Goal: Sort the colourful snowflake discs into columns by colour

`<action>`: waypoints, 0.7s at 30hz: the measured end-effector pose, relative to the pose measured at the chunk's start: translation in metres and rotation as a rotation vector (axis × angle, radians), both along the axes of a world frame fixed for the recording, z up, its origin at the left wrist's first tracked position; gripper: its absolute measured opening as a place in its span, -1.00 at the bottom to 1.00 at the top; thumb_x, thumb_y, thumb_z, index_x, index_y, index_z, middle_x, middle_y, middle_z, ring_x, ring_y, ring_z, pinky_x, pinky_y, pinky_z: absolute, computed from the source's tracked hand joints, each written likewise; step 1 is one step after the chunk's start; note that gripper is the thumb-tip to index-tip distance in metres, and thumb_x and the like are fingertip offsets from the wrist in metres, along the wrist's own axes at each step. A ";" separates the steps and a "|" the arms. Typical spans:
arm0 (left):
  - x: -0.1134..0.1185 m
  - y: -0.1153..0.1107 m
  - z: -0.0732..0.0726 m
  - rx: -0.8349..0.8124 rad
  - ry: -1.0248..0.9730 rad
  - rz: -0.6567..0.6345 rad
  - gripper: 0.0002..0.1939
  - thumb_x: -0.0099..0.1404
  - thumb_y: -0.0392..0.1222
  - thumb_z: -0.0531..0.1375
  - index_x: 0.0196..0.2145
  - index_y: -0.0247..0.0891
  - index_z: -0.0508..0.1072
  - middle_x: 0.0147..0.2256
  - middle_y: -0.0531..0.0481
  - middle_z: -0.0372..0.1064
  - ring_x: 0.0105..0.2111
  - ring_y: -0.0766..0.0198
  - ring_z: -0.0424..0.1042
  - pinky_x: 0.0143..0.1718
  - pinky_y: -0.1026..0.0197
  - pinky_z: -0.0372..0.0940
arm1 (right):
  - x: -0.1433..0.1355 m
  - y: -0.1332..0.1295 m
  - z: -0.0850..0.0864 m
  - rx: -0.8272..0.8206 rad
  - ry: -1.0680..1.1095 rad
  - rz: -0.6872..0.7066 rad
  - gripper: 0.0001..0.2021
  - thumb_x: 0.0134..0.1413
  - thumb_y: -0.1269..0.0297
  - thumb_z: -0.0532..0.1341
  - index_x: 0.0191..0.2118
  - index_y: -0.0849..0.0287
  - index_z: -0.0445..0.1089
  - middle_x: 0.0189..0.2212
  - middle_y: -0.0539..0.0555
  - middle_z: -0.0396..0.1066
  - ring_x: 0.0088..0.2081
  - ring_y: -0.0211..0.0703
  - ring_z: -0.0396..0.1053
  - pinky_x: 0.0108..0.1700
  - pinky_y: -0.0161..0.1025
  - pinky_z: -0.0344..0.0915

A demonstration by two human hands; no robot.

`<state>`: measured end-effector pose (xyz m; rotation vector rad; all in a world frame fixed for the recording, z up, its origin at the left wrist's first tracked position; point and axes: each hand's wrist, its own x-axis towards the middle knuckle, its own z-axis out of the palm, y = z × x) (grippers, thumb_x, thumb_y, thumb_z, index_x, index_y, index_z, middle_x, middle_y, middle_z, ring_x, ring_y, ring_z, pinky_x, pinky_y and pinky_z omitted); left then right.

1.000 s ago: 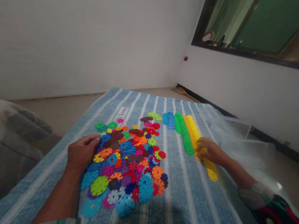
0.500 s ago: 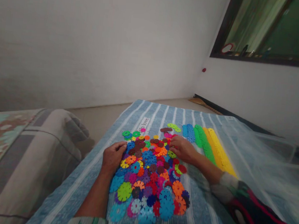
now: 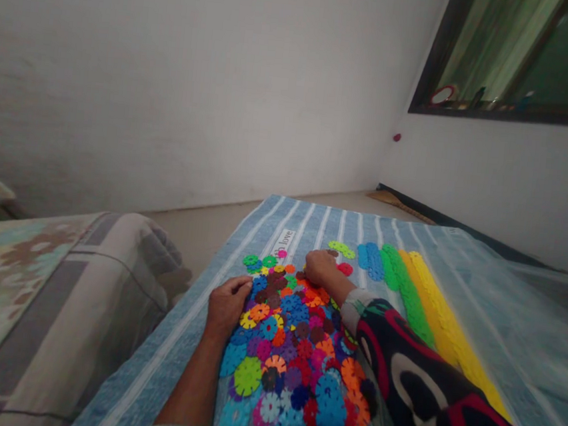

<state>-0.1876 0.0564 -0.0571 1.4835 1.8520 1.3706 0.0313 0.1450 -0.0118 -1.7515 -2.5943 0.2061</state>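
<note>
A pile of colourful notched plastic discs (image 3: pixel 297 335), shaped like flowers or snowflakes, is spread on a blue-and-white striped cloth (image 3: pixel 159 362). At its left edge is my left hand (image 3: pixel 229 305), thumb and fingers pressed together beside a blue disc; whether anything is pinched there is hidden. My right hand (image 3: pixel 321 268) reaches over the far part of the pile with its fingers curled down; the fingertips and whatever they hold cannot be seen. A red disc (image 3: pixel 345 269) lies just right of that hand, and a few lime-green discs (image 3: pixel 341 249) lie beyond it.
Right of the pile lie long rows of overlapping discs: blue (image 3: pixel 372 260), green (image 3: pixel 406 298) and yellow (image 3: pixel 453 330). A clear plastic sheet or bag (image 3: pixel 530 317) covers the far right. A cloth-covered piece of furniture (image 3: pixel 106 289) stands on the left.
My right hand has moved left over the far part of the pile and curled more, its sleeve now across the pile's right side. My left hand stays by the edge. The view has shifted slightly.
</note>
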 end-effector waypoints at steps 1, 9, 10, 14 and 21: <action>0.000 0.000 0.000 0.001 -0.001 -0.002 -0.71 0.03 -0.01 0.16 -0.38 -0.19 0.58 -0.28 -0.02 0.58 -0.19 0.11 0.51 -0.04 0.13 0.36 | 0.000 0.002 -0.001 -0.002 0.003 -0.028 -0.53 0.06 0.10 0.28 -0.06 0.44 0.45 -0.10 0.53 0.45 -0.01 0.30 0.41 -0.07 0.04 0.35; 0.001 -0.001 0.004 -0.019 0.020 0.013 -0.69 0.03 -0.02 0.16 -0.35 -0.21 0.59 -0.26 -0.02 0.58 -0.18 0.11 0.52 -0.02 0.14 0.36 | 0.016 -0.005 0.008 0.020 0.132 -0.093 -0.77 0.11 0.31 0.18 -0.21 0.28 0.54 -0.21 0.25 0.55 -0.16 0.01 0.49 -0.17 -0.23 0.32; 0.001 -0.001 0.005 -0.025 0.019 0.014 -0.68 0.03 -0.02 0.16 -0.34 -0.22 0.59 -0.25 -0.03 0.58 -0.17 0.11 0.52 -0.01 0.13 0.35 | 0.024 -0.009 0.012 0.018 0.158 -0.073 -0.78 0.11 0.33 0.17 -0.24 0.26 0.55 -0.22 0.20 0.56 -0.18 -0.04 0.49 -0.19 -0.27 0.31; 0.001 0.001 0.006 -0.038 0.033 0.019 -0.68 0.03 -0.03 0.17 -0.32 -0.22 0.59 -0.23 -0.03 0.58 -0.16 0.10 0.51 0.01 0.12 0.34 | 0.076 -0.033 0.032 0.005 0.252 0.041 -0.82 0.04 0.36 0.18 -0.42 0.20 0.55 -0.23 0.07 0.55 -0.24 -0.19 0.45 -0.28 -0.36 0.23; 0.000 0.009 0.009 -0.073 0.118 0.056 -0.72 0.06 -0.07 0.18 -0.31 -0.19 0.59 -0.23 0.04 0.58 -0.12 0.09 0.50 0.07 0.07 0.30 | 0.212 -0.101 0.044 -0.082 0.267 0.004 -0.84 -0.06 0.37 0.19 -0.48 0.21 0.53 -0.52 0.00 0.47 -0.41 -0.22 0.37 -0.30 -0.33 0.19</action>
